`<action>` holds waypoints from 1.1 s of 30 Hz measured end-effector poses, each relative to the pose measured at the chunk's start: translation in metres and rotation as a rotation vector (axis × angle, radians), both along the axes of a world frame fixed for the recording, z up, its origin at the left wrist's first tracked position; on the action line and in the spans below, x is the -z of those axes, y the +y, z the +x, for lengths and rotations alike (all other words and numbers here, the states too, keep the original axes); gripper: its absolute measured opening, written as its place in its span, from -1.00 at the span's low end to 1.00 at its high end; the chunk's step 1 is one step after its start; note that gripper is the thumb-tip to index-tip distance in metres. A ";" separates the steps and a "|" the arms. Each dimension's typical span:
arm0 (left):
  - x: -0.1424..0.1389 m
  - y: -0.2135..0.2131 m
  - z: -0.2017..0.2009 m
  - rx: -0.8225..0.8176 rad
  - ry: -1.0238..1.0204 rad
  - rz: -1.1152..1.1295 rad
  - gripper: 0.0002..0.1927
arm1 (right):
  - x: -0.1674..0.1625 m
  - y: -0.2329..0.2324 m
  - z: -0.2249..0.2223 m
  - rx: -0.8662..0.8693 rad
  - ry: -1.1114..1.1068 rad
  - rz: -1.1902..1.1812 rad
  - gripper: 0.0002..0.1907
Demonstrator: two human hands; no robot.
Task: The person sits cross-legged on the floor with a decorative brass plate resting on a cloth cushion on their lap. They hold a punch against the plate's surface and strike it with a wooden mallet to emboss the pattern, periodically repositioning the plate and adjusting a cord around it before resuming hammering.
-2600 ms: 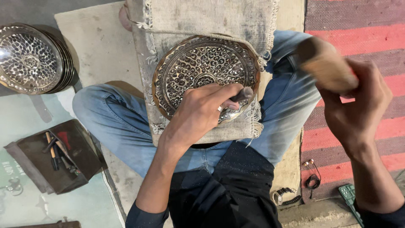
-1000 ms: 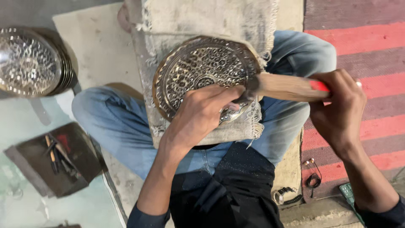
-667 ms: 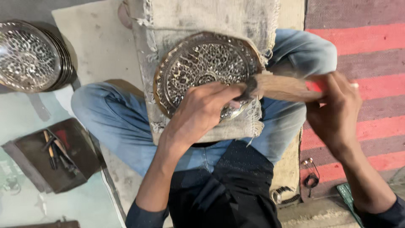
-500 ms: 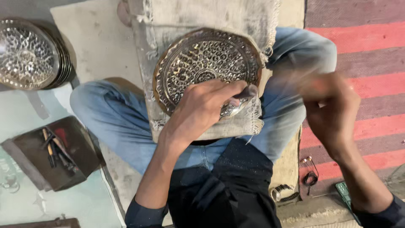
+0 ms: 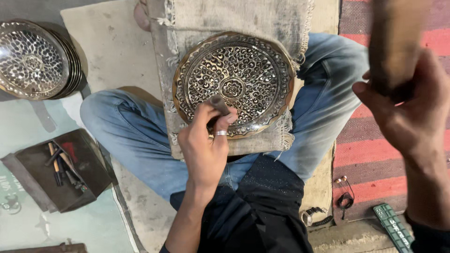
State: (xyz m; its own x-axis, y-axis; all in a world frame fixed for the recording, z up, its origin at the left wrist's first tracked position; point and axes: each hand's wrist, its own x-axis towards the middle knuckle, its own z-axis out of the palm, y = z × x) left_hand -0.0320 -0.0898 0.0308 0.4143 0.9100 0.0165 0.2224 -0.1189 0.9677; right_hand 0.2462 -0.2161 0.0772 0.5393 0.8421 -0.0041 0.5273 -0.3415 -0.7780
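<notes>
Plate: I see the engraved plate [image 5: 233,84] on burlap across my lap, pattern covering nearly all of it.
Punch: my left hand [image 5: 206,147], fingers closed around the punch [image 5: 219,104], near the plate's lower rim.
Mallet: my right hand [image 5: 403,112] grips the wooden mallet [image 5: 393,42], raised right of the plate.
Stack: finished plates [image 5: 35,58] lie left of the plate.

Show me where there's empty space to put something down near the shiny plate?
One bare patch is the pale mat between the stack of plates and the burlap cloth. Another is the striped rug beside the right knee, above the earphones. It is crowded on the lap: the engraved plate, the left hand holding a punch. The dark tray holds tools.
</notes>
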 end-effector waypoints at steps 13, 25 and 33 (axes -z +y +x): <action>0.016 -0.013 0.004 -0.035 -0.094 0.082 -0.72 | -0.044 0.048 -0.008 -0.408 -0.367 0.075 -0.54; 0.008 -0.004 -0.007 -0.204 -0.494 0.158 -0.93 | -0.012 0.003 0.015 -0.187 -0.483 -0.082 -0.57; 0.024 0.086 -0.067 -0.504 -0.480 0.035 -0.83 | 0.078 -0.064 0.043 0.480 0.300 0.306 -0.53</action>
State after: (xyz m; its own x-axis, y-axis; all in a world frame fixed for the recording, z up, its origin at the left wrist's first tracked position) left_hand -0.0988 -0.0041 0.0068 -0.1187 0.9851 0.1247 -0.1926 -0.1461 0.9703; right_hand 0.2889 -0.2802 -0.0010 0.8695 0.4938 -0.0109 0.1153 -0.2244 -0.9677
